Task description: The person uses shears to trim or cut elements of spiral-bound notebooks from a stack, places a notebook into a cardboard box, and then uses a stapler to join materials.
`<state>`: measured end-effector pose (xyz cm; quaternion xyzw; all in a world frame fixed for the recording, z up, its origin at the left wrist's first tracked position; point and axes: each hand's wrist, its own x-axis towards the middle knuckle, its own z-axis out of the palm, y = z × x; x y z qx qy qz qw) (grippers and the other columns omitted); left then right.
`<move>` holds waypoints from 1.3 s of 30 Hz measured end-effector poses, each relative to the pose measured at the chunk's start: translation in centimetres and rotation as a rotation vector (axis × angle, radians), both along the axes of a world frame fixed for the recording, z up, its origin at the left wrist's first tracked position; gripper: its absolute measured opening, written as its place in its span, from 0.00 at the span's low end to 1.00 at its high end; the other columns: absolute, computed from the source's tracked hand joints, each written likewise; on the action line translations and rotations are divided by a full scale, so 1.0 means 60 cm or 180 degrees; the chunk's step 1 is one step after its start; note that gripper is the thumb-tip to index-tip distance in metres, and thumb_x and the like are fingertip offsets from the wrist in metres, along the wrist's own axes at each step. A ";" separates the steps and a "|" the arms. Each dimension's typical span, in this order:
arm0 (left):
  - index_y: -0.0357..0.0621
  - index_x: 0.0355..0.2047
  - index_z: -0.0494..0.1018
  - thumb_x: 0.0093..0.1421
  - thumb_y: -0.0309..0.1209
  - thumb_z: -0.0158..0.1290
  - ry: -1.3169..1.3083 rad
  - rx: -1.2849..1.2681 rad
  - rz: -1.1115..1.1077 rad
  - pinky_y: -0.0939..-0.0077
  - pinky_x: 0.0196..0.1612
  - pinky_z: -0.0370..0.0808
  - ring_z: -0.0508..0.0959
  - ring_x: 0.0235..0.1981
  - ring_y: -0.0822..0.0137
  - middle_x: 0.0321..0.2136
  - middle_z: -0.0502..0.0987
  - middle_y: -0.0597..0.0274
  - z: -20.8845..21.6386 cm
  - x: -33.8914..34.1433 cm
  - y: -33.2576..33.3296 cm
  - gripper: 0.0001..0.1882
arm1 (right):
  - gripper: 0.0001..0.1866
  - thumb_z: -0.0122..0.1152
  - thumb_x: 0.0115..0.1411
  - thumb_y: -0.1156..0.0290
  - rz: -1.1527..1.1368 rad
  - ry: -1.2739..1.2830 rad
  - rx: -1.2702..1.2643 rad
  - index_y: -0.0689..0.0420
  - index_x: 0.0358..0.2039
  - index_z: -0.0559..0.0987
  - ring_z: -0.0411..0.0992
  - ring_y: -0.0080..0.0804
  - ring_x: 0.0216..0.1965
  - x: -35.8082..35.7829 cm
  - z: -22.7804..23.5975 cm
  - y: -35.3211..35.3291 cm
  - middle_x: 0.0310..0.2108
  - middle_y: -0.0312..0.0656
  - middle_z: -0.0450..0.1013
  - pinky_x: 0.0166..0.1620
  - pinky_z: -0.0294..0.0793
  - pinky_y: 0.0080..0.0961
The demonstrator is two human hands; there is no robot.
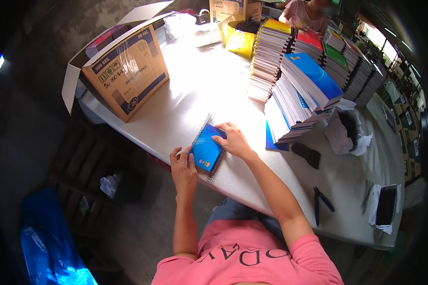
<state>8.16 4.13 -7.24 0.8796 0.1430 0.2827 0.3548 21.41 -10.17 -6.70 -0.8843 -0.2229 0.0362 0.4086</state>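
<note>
A small blue spiral notebook [207,147] lies on the white table near its front edge. A loose wire coil runs along its left side and sticks out past both ends. My left hand [183,170] pinches the notebook's lower left edge at the coil. At the upper right edge, my right hand [234,141] grips the notebook, with one digit on the cover and the other fingers over the top corner. How far the coil sits in the holes cannot be made out.
To the left stands an open cardboard box [128,71]. Tall piles of coiled notebooks [271,61] and a leaning blue-covered stack [295,95] rise at the right. Pliers [317,206], a dark flat object [306,155] and packs of black coils [386,205] lie nearer. Another person [306,14] is beyond.
</note>
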 end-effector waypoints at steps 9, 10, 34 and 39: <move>0.46 0.51 0.72 0.41 0.34 0.66 0.0465 -0.0228 -0.0965 0.66 0.52 0.69 0.71 0.51 0.56 0.49 0.71 0.55 0.029 -0.011 0.050 0.33 | 0.21 0.62 0.54 0.61 -0.0076 -0.1639 -0.0141 0.52 0.48 0.75 0.62 0.40 0.54 -0.072 0.109 -0.029 0.53 0.44 0.64 0.53 0.59 0.44; 0.46 0.50 0.72 0.39 0.33 0.67 0.0488 -0.0310 -0.0936 0.66 0.52 0.69 0.70 0.51 0.56 0.49 0.71 0.55 0.025 -0.009 0.047 0.34 | 0.21 0.62 0.54 0.61 -0.0059 -0.2160 -0.0047 0.51 0.49 0.74 0.61 0.38 0.53 -0.093 0.163 -0.049 0.53 0.43 0.63 0.53 0.57 0.44; 0.50 0.55 0.66 0.54 0.43 0.58 -0.2012 0.1391 -0.1548 0.48 0.60 0.52 0.61 0.59 0.54 0.56 0.64 0.57 0.188 -0.063 -0.261 0.29 | 0.12 0.67 0.47 0.76 -0.1014 -0.1722 0.0458 0.57 0.32 0.75 0.73 0.25 0.21 -0.219 0.275 -0.337 0.26 0.37 0.76 0.23 0.69 0.19; 0.57 0.51 0.69 0.55 0.42 0.56 -0.0393 0.1696 -0.2144 0.33 0.58 0.35 0.59 0.59 0.57 0.49 0.69 0.67 0.046 -0.002 -0.347 0.23 | 0.13 0.65 0.50 0.69 -0.1480 -0.0942 0.0115 0.54 0.36 0.76 0.75 0.43 0.27 -0.267 0.043 -0.371 0.26 0.41 0.75 0.31 0.73 0.35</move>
